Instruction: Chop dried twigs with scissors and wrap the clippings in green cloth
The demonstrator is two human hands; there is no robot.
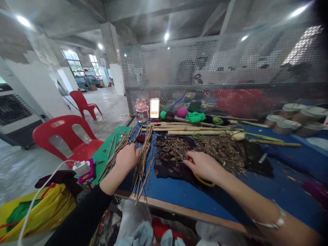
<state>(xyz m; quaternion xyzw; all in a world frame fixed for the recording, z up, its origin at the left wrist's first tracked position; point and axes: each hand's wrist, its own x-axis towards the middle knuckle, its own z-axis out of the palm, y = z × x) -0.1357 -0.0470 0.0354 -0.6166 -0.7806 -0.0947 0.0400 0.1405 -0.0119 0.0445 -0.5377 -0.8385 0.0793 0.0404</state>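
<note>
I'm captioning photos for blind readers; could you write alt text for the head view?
A person's left hand is at a bundle of thin dry sticks, while the right hand holds a yellow-handled tool, perhaps scissors, beside chopped stems on dark cloth. Longer pale stalks lie behind on the blue tabletop.

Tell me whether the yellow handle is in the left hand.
No, the yellow handle shows in the right hand, while the left hand is at the thin sticks.
</note>
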